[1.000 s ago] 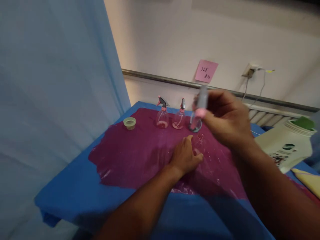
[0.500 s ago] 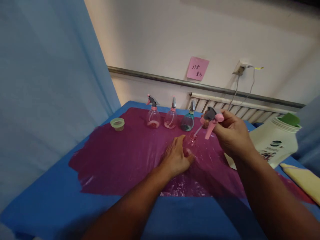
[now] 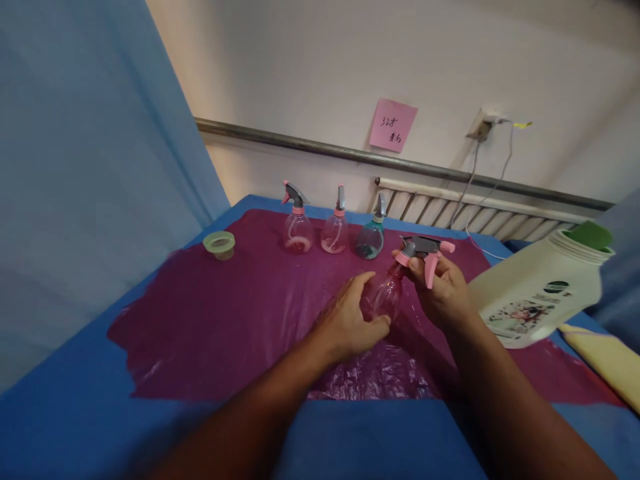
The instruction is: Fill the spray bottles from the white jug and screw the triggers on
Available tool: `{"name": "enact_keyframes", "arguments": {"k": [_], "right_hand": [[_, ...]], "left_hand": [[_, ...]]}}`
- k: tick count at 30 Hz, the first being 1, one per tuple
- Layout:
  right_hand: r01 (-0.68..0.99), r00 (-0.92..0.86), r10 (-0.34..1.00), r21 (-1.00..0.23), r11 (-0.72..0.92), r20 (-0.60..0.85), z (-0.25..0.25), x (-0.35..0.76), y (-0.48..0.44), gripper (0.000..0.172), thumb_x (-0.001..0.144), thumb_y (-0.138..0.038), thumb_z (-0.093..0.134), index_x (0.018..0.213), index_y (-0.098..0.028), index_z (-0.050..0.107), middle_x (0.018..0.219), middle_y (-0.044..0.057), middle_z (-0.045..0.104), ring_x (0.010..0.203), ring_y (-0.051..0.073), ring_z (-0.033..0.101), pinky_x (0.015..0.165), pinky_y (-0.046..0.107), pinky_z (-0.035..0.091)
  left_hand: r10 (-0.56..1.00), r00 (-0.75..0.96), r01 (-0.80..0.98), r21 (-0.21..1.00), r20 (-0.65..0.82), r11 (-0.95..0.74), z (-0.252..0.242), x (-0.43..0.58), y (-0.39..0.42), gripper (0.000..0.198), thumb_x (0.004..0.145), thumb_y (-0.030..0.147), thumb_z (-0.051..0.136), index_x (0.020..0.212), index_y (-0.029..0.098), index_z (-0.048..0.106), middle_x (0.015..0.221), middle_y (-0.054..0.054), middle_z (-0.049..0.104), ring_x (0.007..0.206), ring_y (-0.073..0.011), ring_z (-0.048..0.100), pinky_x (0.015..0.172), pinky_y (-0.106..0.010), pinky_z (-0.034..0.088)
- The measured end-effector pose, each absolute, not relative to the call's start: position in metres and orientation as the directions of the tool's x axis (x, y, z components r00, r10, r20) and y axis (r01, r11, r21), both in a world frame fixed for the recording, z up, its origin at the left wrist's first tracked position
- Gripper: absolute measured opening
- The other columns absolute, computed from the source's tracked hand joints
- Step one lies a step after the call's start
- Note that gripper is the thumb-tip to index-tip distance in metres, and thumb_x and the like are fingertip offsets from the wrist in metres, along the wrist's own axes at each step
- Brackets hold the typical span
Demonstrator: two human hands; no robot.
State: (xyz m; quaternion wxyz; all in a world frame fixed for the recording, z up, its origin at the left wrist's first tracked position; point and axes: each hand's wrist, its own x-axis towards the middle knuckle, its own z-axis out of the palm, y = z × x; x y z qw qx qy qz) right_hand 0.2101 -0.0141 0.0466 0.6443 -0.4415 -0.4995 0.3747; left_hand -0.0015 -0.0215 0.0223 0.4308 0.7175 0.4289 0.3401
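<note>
My left hand (image 3: 353,320) is wrapped round the clear pinkish body of a spray bottle (image 3: 385,297), which leans a little to the right over the purple plastic sheet (image 3: 225,313). Between the fingers of my right hand (image 3: 445,293) is the grey and pink trigger spray head (image 3: 419,250), now sitting on the bottle's neck. Whether it is screwed tight cannot be told. Behind stand a clear spray bottle with a pink collar (image 3: 299,230), a second such bottle (image 3: 335,232) and a teal spray bottle (image 3: 371,238), each with a little inside at the bottom.
To the right a large white jug (image 3: 545,290) with a green piece in its mouth leans beside my right forearm. A folded yellow cloth (image 3: 605,360) lies past it. At left sits a small pale green tub (image 3: 220,245). A radiator (image 3: 450,200) lines the wall.
The spray head has come down from above the open bottle onto its neck, and its tube is now inside. The bottle has tipped rightward. My view has shifted slightly.
</note>
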Motion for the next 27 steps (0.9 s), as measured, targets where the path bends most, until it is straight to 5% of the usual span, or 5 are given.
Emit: {"name": "enact_keyframes", "arguments": {"k": [6,16,27], "right_hand": [[-0.221,0.259,0.915,-0.903,0.368,0.31,0.038,0.216,-0.016,0.04,0.082,-0.058,0.1,0.095,-0.025,0.081,0.101,0.006,0.085,0.098,0.024,0.08,0.103,0.043,0.065],[-0.189,0.193,0.95,-0.941,0.28,0.244,0.034,0.214,-0.021,0.042,0.083,-0.061,0.1,0.099,-0.025,0.085,0.103,0.007,0.086,0.098,0.026,0.079,0.101,0.044,0.063],[-0.259,0.161,0.958,-0.926,0.274,0.238,0.041,0.201,-0.028,0.044,0.083,-0.063,0.097,0.105,-0.026,0.087,0.11,0.01,0.087,0.109,0.032,0.08,0.101,0.048,0.064]], "left_hand": [[0.897,0.44,0.294,0.935,0.053,-0.2,0.037,-0.005,-0.027,0.09,0.084,0.033,0.081,0.169,0.025,0.052,0.156,-0.014,0.071,0.134,-0.0376,0.074,0.117,-0.055,0.059],[0.833,0.552,-0.063,0.998,0.041,-0.007,0.033,-0.003,-0.02,0.079,0.08,0.027,0.083,0.155,0.019,0.059,0.142,-0.014,0.078,0.128,-0.0344,0.076,0.113,-0.051,0.059],[0.788,0.615,-0.189,0.972,0.004,0.142,0.04,-0.007,-0.023,0.077,0.079,0.03,0.088,0.153,0.021,0.066,0.141,-0.013,0.079,0.131,-0.035,0.075,0.113,-0.049,0.057]]}}
